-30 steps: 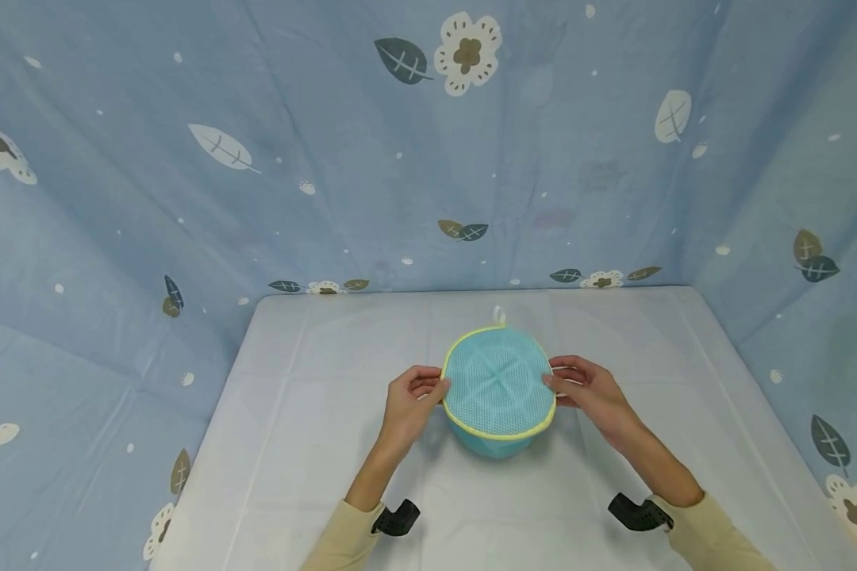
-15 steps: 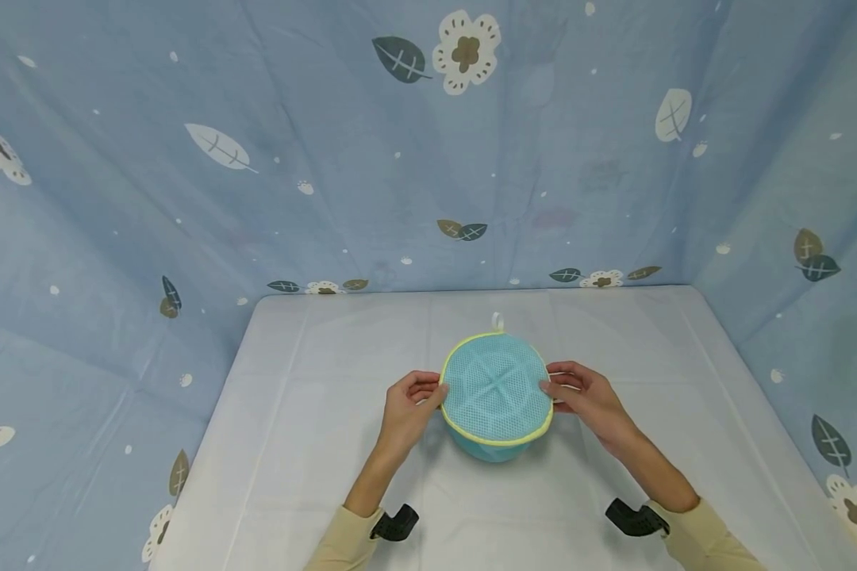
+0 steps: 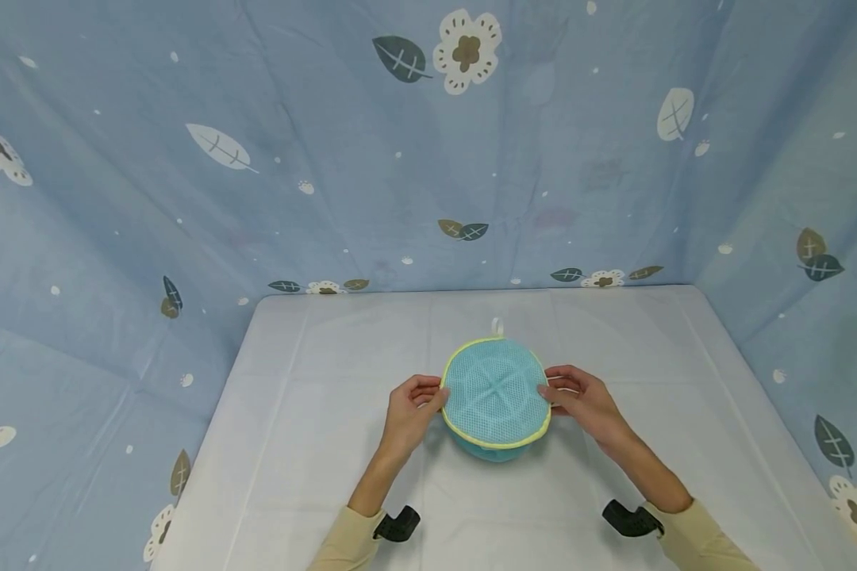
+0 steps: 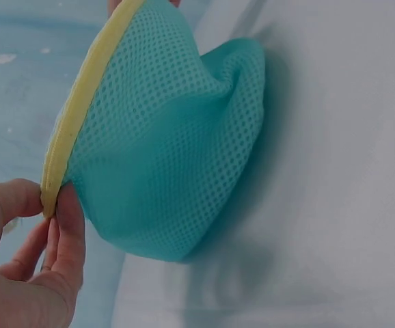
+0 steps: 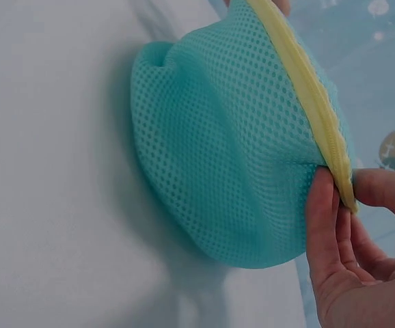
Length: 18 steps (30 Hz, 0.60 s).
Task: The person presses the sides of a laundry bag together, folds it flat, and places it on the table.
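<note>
Between both hands is a round turquoise mesh laundry bag (image 3: 496, 388) with a yellow zippered rim and a small white loop at its far side. My left hand (image 3: 410, 408) pinches the rim on the left between thumb and fingers. On the opposite side my right hand (image 3: 586, 403) pinches the rim the same way. In the left wrist view the mesh side of the bag (image 4: 163, 150) hangs in folds below the yellow rim. The right wrist view shows the bag's side (image 5: 218, 150) sagging, its base close to the white tabletop. What is inside cannot be seen.
A white cloth-covered table (image 3: 328, 444) lies under the bag. Blue curtains (image 3: 364, 159) printed with leaves and flowers enclose it at the back and sides. A black wrist camera (image 3: 397, 524) sits on the left forearm, another black wrist camera (image 3: 630, 519) on the right.
Both hands and the bag have shifted slightly toward the person. Less of the bag's side shows beneath the rim. The grip on both sides stays the same.
</note>
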Tool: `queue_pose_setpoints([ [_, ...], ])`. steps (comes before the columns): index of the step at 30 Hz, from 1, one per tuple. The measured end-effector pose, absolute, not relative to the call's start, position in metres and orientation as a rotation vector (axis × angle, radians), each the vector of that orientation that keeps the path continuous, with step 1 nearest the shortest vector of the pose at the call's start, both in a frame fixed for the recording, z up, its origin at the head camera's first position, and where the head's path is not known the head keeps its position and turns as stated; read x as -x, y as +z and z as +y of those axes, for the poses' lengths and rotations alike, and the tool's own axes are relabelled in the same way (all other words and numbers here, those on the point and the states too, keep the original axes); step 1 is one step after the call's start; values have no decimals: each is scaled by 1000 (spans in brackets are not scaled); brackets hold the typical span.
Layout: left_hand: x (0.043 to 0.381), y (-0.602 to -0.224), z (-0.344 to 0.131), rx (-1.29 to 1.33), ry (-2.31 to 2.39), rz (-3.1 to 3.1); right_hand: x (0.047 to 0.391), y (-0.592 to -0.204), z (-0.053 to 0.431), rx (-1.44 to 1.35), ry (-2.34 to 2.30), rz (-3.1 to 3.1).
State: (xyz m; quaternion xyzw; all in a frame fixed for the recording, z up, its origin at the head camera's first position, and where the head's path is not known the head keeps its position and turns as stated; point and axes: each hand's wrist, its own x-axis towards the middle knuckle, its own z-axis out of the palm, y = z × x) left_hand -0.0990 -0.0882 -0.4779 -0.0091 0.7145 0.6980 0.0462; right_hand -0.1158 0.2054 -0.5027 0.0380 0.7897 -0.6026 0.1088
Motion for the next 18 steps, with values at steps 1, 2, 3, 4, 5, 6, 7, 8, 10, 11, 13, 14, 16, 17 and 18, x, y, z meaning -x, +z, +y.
queue_pose_setpoints([
  [1, 99, -479, -88, 26, 2132, 2182, 116, -505, 206, -91, -1778, 2328],
  [2, 99, -480, -88, 27, 2133, 2182, 116, -508, 207, -71, -1781, 2334],
  [3, 99, -482, -88, 27, 2134, 2180, 116, -510, 207, -67, -1787, 2341],
  [4, 99, -483, -88, 27, 2137, 2179, 116, -512, 207, -68, -1794, 2341],
  [5, 100, -484, -87, 29, 2138, 2177, 116, -513, 207, -66, -1801, 2336],
  [6, 100, -485, -87, 33, 2138, 2176, 117, -514, 207, -60, -1801, 2329],
  [7, 100, -485, -87, 37, 2139, 2176, 117, -515, 207, -58, -1807, 2320],
  [8, 100, -486, -87, 43, 2139, 2174, 118, -516, 207, -77, -1809, 2312],
  [10, 100, -488, -86, 48, 2140, 2173, 118, -518, 207, -97, -1804, 2297],
  [11, 100, -489, -86, 51, 2140, 2169, 119, -519, 207, -103, -1804, 2288],
  [13, 100, -491, -86, 49, 2142, 2165, 119, -521, 207, -110, -1804, 2277],
  [14, 101, -492, -86, 47, 2141, 2162, 119, -522, 207, -108, -1805, 2274],
  [16, 101, -494, -86, 43, 2138, 2156, 119, -524, 207, -94, -1807, 2272],
  [17, 101, -495, -86, 42, 2137, 2152, 119, -525, 207, -88, -1810, 2270],
  [18, 101, -496, -86, 42, 2132, 2152, 119, -526, 207, -83, -1815, 2269],
])
